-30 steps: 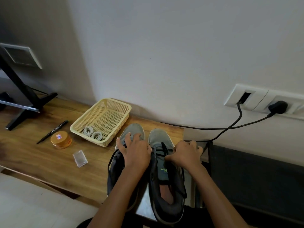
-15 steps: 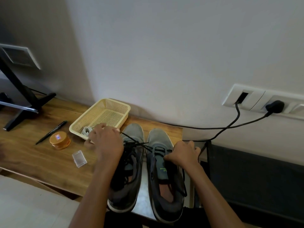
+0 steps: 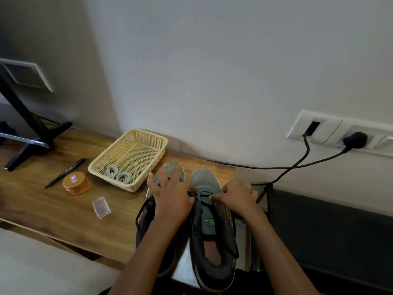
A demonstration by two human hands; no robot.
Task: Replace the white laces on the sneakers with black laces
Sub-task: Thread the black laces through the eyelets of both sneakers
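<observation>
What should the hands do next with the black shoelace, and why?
Probably feed the black lace through the next eyelet of the right sneaker. The right hand pinches it near the toe, only the lowest rows look laced, and the rest hangs loose.

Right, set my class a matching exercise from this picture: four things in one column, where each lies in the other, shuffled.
1 white laces
2 black pen
3 black plug
4 clear plastic case

a in the wall socket
b in the yellow basket
c just left of the orange tin
d on the table, nearest its front edge

Pairs: 1-b, 2-c, 3-a, 4-d.
</observation>
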